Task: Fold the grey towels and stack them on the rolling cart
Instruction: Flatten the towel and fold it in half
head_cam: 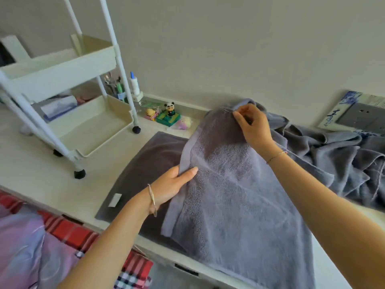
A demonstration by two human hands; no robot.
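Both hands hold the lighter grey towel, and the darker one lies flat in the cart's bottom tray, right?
No. In the head view the darker towel lies flat on the counter beside the cart; left hand and right hand do hold the lighter towel.

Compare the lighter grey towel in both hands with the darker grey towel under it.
The lighter grey terry towel is lifted, its edge pinched by the left hand and right hand; the darker grey towel lies flat on the pale counter. The lighter one drapes over the counter's front edge; the darker one shows a white label. Both are grey.
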